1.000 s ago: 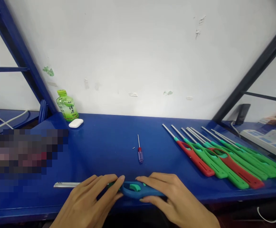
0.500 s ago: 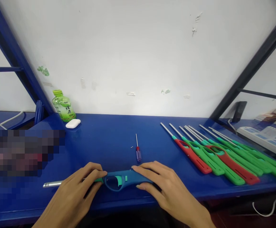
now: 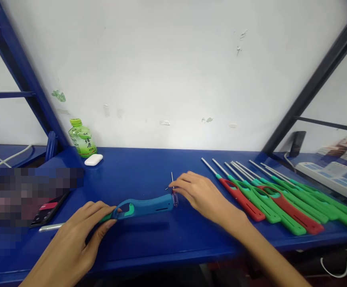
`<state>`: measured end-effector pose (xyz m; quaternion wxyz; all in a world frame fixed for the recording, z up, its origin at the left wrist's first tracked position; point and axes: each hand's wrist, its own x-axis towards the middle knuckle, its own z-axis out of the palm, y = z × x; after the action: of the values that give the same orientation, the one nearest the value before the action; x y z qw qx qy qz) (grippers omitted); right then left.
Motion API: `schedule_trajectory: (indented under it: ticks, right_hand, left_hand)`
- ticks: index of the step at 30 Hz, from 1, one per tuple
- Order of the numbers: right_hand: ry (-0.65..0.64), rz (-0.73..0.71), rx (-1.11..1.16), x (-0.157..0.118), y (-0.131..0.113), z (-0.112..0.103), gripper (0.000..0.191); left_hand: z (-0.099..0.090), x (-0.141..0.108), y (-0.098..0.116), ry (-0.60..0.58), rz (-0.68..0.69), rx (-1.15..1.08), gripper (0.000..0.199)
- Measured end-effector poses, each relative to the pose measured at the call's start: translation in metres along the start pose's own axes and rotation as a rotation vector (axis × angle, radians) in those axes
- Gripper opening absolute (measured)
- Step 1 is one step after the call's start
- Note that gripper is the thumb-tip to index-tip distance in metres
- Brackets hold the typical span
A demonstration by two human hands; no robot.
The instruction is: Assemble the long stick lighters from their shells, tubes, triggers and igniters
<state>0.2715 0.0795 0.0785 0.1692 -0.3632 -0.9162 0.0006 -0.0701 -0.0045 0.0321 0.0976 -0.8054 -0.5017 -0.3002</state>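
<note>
My left hand [image 3: 82, 235] is closed on the neck of a blue lighter [image 3: 149, 205], whose metal tube points left and whose handle points right, a little above the table. My right hand [image 3: 198, 193] is over the small screwdriver [image 3: 175, 198] at the middle of the table. Its thumb and fingers come together by a tiny metal piece [image 3: 167, 188], which seems to be between the fingertips. The lighter's handle end partly covers the screwdriver's handle.
Several green and red lighters [image 3: 242, 199] lie side by side at the right, near a white power strip [image 3: 328, 175]. At the back left stand a green bottle [image 3: 83, 139] and a white case [image 3: 93, 160]. A dark phone [image 3: 49, 209] lies at the left.
My right hand has let go of the blue lighter and moved up to the tiny piece by the screwdriver. The lighter has shifted left, with its handle end now raised and bare.
</note>
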Motion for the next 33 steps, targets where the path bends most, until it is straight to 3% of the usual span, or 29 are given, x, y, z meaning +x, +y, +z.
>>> schedule_trajectory:
  ticks: [4, 7, 16, 26, 33]
  right_hand:
    - [-0.136, -0.103, -0.028, 0.045, 0.017, 0.001, 0.011]
    - [-0.195, -0.145, -0.024, 0.057, 0.021, 0.005, 0.015]
    - [-0.147, -0.094, 0.120, 0.046, 0.022, 0.009, 0.021]
    - [-0.081, 0.019, 0.467, 0.034, 0.017, 0.000, 0.020]
    - [-0.064, 0.015, 0.582, 0.029, 0.005, 0.004, 0.017]
  left_hand:
    - [0.008, -0.011, -0.010, 0.094, 0.081, 0.201, 0.045]
    - [0.008, -0.013, -0.012, 0.084, 0.073, 0.223, 0.046]
    - [0.001, -0.006, -0.001, 0.001, -0.038, -0.036, 0.039]
    - [0.005, 0.001, 0.001, 0.051, 0.075, -0.031, 0.033]
    - [0.015, -0.009, -0.003, -0.050, -0.042, -0.064, 0.040]
